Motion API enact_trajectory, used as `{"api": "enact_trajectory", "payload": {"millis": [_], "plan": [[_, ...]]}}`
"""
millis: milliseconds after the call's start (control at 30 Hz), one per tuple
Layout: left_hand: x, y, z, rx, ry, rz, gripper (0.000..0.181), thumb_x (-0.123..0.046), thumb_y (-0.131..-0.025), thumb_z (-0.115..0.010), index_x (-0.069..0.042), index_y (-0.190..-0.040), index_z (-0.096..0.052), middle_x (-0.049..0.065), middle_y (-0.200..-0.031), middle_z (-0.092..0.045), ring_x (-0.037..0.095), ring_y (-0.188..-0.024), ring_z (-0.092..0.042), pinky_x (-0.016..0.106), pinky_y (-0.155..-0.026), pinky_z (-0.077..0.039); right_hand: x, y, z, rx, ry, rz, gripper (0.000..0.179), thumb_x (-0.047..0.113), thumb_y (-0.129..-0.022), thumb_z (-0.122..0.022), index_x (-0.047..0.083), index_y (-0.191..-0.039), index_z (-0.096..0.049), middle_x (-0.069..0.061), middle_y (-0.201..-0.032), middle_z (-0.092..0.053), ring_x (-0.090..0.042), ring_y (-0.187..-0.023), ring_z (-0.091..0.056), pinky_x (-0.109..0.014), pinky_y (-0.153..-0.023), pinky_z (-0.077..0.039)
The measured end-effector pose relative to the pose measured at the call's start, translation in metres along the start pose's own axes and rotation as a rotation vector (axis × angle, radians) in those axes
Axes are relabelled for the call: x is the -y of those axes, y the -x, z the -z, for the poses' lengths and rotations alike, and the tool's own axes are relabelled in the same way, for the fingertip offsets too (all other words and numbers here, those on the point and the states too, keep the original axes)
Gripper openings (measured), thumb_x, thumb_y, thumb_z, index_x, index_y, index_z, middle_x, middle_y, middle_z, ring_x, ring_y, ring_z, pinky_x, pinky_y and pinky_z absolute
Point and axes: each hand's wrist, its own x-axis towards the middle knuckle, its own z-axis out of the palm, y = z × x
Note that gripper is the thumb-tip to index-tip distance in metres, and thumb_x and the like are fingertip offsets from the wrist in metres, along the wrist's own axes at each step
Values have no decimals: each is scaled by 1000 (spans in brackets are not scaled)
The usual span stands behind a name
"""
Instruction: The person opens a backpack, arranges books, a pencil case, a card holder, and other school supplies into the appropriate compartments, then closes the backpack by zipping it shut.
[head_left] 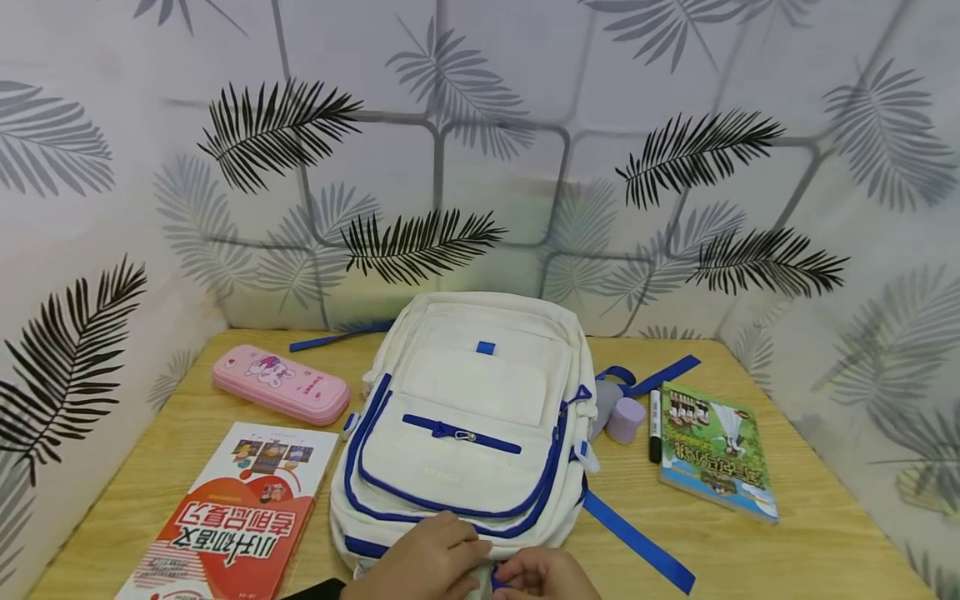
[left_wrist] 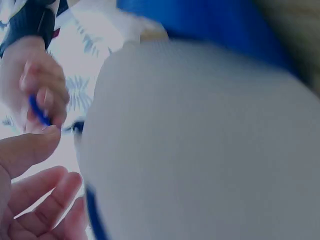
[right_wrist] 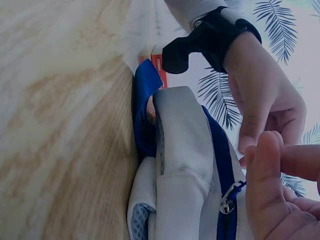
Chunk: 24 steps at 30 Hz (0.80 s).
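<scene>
Pink case [head_left: 281,385] behind red book [head_left: 234,518]; black-and-white marker [head_left: 656,427] beside green book [head_left: 716,450].

We see a creamy white backpack [head_left: 472,383] with royal blue trim [head_left: 365,547] and a blue tab [left_wrist: 39,111] at its near edge. On the left, we find a pink pencil case [head_left: 281,385] printed with a cartoon animal, and a red-and-white book [head_left: 232,512]; on the right, a green-and-blue book [head_left: 712,450]. Black and grey fronds pattern the pale far wall [head_left: 510,196].
</scene>
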Motion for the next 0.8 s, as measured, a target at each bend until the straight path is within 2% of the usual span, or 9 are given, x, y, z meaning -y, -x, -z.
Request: {"api": "enact_trajectory", "payload": {"millis": [67,200,367,533,700,800], "plan": [[-1,-3,-8,-39,-24,-71,22,-15,-67,-73,-11,-87,-67,-5,-80,-57,5,-74,-50,13,-69,-40,0,1,-1,-7,-17,-9,28,7,-79,-64,-16,-91,-57,-6,-76,-63,-5,-65,-55,-14,-57,-44],[-2,-7,-20,-117,-80,-139,12,-10,-65,-71,-14,-76,-66,-6,-76,-53,4,-69,-46,12,-64,-37,2,1,-5,-35,-6,8,25,5,-78,-65,-16,-89,-58,-14,-78,-65,-5,-65,-56,-15,-57,-45],[-4,-8,-27,-155,-61,-154,11,-8,-64,-69,-14,-70,-63,-6,-75,-51,4,-67,-43,12,-62,-34,4,5,-6,-44,79,61,20,7,-78,-65,-11,-85,-61,-18,-79,-65,-2,-63,-56,-14,-55,-44],[-7,-7,-26,-156,-55,-118,12,-11,-63,-73,-15,-72,-65,-7,-75,-52,5,-68,-43,12,-63,-35,6,7,-2,-55,226,137,18,14,-79,-66,-3,-83,-66,-11,-76,-66,2,-62,-54,-14,-54,-45],[-10,-6,-21,-76,6,-42,11,-14,-69,-72,-15,-79,-66,-7,-76,-53,4,-72,-46,11,-67,-37,9,6,6,-97,286,238,16,19,-80,-66,3,-82,-66,-6,-76,-66,2,-63,-54,-17,-55,-47],[-10,-5,-19,-41,26,-13,10,-13,-74,-70,-14,-83,-66,-7,-77,-53,4,-74,-47,12,-69,-39,10,4,9,-123,297,266,16,19,-80,-65,4,-83,-65,-7,-78,-66,1,-66,-57,-18,-57,-49]]}}
